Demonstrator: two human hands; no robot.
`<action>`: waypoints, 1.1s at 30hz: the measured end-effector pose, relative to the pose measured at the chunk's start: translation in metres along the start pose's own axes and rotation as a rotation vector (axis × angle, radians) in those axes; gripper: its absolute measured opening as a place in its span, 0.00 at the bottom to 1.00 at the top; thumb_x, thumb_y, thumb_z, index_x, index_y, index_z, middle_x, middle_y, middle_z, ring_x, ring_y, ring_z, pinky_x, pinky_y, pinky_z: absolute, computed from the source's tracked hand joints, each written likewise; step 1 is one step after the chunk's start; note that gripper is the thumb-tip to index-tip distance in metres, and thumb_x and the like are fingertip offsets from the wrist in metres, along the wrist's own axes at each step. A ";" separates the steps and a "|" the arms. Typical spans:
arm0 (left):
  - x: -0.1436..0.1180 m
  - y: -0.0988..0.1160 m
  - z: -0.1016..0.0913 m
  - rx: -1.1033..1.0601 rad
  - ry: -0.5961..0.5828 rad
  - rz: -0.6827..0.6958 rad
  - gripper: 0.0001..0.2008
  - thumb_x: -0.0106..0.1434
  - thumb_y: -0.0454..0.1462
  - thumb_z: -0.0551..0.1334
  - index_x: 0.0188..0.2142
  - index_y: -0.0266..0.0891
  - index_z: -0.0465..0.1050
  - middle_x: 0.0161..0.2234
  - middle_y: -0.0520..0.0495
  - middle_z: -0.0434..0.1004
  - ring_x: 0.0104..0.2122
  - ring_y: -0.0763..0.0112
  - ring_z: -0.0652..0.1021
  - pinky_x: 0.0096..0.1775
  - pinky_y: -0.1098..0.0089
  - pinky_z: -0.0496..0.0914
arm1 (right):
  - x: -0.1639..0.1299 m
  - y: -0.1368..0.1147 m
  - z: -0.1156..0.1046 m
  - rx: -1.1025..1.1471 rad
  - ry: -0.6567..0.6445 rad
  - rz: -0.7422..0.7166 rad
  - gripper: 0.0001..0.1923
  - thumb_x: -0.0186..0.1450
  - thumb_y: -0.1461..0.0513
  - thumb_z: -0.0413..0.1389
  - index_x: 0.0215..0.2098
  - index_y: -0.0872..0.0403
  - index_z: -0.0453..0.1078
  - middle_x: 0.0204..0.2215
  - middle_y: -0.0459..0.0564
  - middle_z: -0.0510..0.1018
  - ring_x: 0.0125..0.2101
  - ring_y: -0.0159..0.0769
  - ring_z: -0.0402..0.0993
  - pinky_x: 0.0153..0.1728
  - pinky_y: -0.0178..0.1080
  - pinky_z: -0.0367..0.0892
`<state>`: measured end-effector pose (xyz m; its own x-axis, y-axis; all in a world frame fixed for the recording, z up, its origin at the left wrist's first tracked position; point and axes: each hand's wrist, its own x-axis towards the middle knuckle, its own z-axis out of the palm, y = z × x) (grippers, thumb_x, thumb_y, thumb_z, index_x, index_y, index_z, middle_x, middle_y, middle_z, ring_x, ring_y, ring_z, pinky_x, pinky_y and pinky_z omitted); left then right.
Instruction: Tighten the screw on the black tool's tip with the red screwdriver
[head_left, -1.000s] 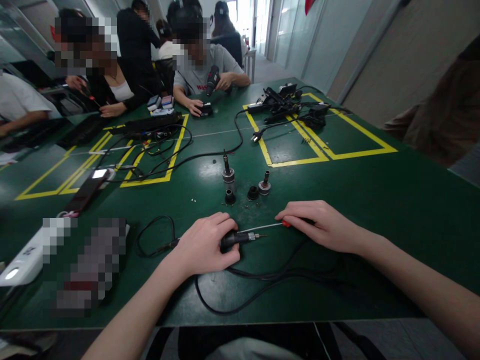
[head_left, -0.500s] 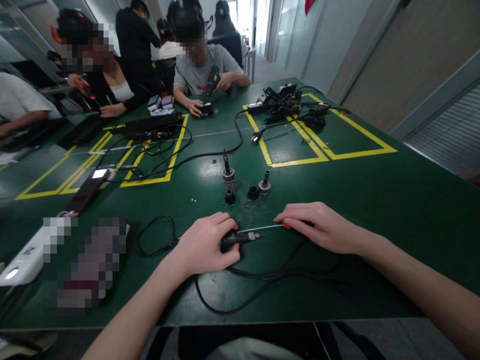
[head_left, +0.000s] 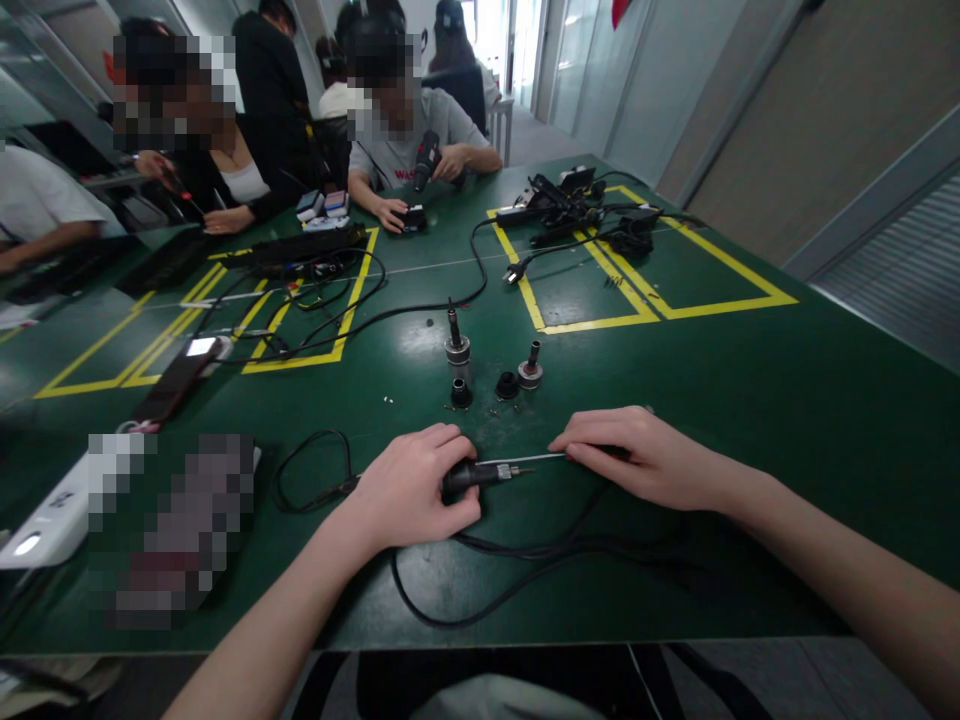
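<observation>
The left hand (head_left: 409,490) lay palm down over the black handpiece (head_left: 480,476), wrist coming in from the lower left, fingers arched across its far side and thumb on the near side, the grip closed around its body. The handpiece lay flat, its metal tip aimed at the right hand (head_left: 637,455). That hand was to the right of the handpiece, low and palm down, thumb and forefinger pinched narrow on the end of a thin pale rod (head_left: 529,459). The rod ran just beyond the handpiece's tip and back behind the left fingers; whether the two touched could not be told.

Nearest the person, a black cable (head_left: 480,624) looped in front of the handpiece. Beyond the handpiece stood a tall metal part (head_left: 457,348), a short metal part (head_left: 530,372) and two black cones, one left (head_left: 460,395) and one right (head_left: 507,386). Well left of the handpiece lay a phone (head_left: 176,385) and a white power strip (head_left: 49,520). Far beyond it, a co-worker held a drill (head_left: 426,160) near a heap of black cables (head_left: 559,205).
</observation>
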<state>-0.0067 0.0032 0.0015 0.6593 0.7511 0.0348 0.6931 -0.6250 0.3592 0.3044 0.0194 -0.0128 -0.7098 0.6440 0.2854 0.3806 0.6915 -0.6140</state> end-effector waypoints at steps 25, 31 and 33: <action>0.000 0.000 0.000 0.005 -0.003 -0.007 0.05 0.62 0.37 0.63 0.39 0.42 0.74 0.36 0.50 0.77 0.34 0.65 0.77 0.37 0.67 0.72 | 0.003 -0.003 0.007 -0.155 0.014 -0.009 0.13 0.76 0.64 0.55 0.38 0.52 0.81 0.36 0.52 0.83 0.33 0.39 0.81 0.31 0.39 0.73; 0.001 0.000 0.000 0.005 -0.009 -0.010 0.06 0.62 0.37 0.62 0.39 0.41 0.74 0.36 0.49 0.77 0.35 0.64 0.77 0.37 0.66 0.71 | 0.003 -0.001 0.009 -0.178 0.053 -0.056 0.13 0.76 0.65 0.55 0.37 0.52 0.81 0.36 0.54 0.83 0.36 0.41 0.81 0.34 0.40 0.74; 0.001 0.000 0.000 0.000 -0.011 -0.011 0.06 0.62 0.37 0.62 0.39 0.41 0.74 0.36 0.49 0.76 0.35 0.64 0.77 0.38 0.66 0.72 | 0.003 -0.001 0.010 -0.184 0.056 -0.044 0.13 0.75 0.65 0.55 0.37 0.52 0.81 0.36 0.53 0.83 0.35 0.41 0.81 0.34 0.40 0.74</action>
<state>-0.0062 0.0034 0.0019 0.6550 0.7553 0.0211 0.6999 -0.6170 0.3598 0.2962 0.0176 -0.0183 -0.6962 0.6255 0.3522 0.4556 0.7642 -0.4565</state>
